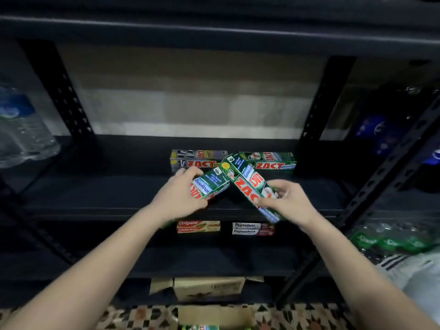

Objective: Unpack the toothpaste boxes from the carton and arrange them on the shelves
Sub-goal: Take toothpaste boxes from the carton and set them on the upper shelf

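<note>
Shelf (107, 194): we are in the placing step; a grey ZACT box (194, 160) and a green ZACT box (273, 161) already lie at the back.
Carton (214, 315): it stands open on the floor below, with more boxes inside.
Next move: we judge that both held boxes must be turned level and laid beside the row.
Left hand (177, 198): our grip is curled around a green Whitening box (210, 186), tilted.
Right hand (285, 198): our grip pinches a second green box (245, 184), which crosses over the first.

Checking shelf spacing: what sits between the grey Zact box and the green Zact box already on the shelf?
In the head view, the top end of the green box held in the right hand overlaps the gap between the grey Zact box and the shelved green Zact box.
</note>
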